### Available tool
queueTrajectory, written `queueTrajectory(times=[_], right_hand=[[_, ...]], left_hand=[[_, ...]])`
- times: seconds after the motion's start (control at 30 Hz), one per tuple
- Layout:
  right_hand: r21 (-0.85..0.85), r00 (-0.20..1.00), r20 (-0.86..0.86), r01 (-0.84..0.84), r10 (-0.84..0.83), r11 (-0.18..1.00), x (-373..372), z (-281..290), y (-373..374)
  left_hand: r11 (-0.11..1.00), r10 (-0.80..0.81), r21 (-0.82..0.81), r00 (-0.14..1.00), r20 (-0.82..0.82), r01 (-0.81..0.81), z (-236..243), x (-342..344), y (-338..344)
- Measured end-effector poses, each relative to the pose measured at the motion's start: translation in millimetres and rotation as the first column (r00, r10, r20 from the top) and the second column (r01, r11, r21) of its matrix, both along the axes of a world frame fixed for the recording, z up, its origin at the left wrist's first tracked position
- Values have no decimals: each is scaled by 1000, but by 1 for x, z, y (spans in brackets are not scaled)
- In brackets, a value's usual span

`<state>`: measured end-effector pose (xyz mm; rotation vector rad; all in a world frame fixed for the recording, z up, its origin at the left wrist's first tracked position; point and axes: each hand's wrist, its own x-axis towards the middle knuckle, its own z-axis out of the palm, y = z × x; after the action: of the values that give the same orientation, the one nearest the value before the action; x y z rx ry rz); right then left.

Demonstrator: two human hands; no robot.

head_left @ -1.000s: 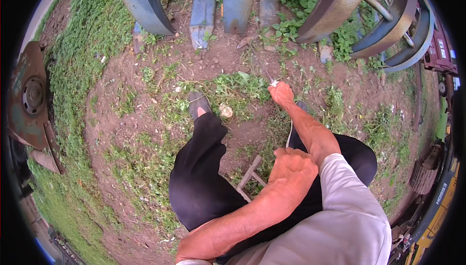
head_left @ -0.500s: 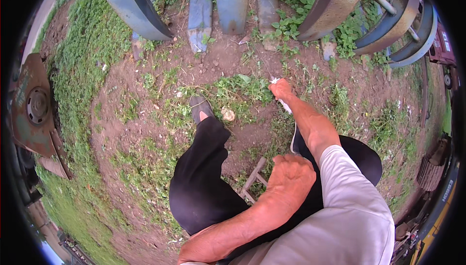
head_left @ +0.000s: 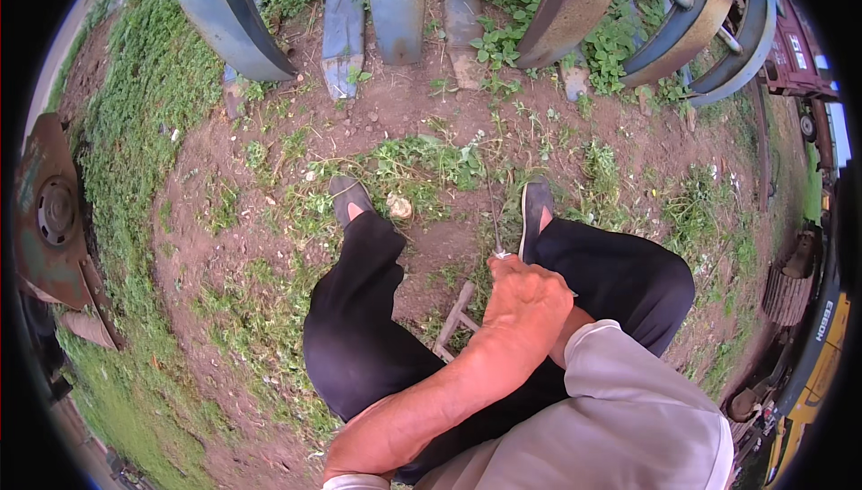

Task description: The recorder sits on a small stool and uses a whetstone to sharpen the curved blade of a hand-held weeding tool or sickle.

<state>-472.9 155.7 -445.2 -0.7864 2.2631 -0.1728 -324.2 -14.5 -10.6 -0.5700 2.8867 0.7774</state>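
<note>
My left hand (head_left: 528,300) is closed, knuckles up, and lies across my right hand above my right thigh. It covers whatever its fingers hold. Little of my right hand (head_left: 572,325) shows: the wrist comes out from behind the left hand, and its fingers are mostly hidden. From the front of the two hands a thin dark rod (head_left: 493,207) runs out toward the far ground, with a small whitish piece (head_left: 501,254) where it meets the fingers. Between my legs stands a small wooden frame (head_left: 456,317), partly covered by my left forearm.
Curved blue metal blades (head_left: 235,18) rise at the far side, with flat blue tines (head_left: 400,9) between them. A pale round lump (head_left: 399,206) lies by my left shoe (head_left: 348,198). Uprooted weeds (head_left: 404,162) lie ahead. A rusty metal part (head_left: 54,211) stands far left, yellow machinery (head_left: 813,373) far right.
My right hand has drawn back from the weeds to my lap, bringing the thin rod with it. My left hand has shifted slightly forward and now overlaps the right. The view has turned slightly.
</note>
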Motion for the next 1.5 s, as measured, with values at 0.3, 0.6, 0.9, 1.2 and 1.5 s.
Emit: queueTrajectory(times=[0.3, 0.6, 0.9, 1.2, 1.5], right_hand=[[220, 872, 186, 413, -453, 884, 99, 127, -104], [-77, 544, 448, 814, -710, 575, 55, 97, -224], [2, 741, 299, 630, -601, 777, 73, 63, -241], [96, 981, 5, 193, -195, 976, 31, 90, -197], [208, 985, -56, 169, -161, 963, 49, 134, -107]], left_hand=[[1000, 15, -6, 992, 122, -14, -5, 11, -5], [993, 26, 113, 998, 52, -32, 5, 15, -11], [999, 26, 35, 998, 48, -28, 5, 12, -12], [995, 27, 99, 1000, 1, -27, 4, 16, -15], [997, 79, 5, 997, -12, -79, -13, 1, -10]])
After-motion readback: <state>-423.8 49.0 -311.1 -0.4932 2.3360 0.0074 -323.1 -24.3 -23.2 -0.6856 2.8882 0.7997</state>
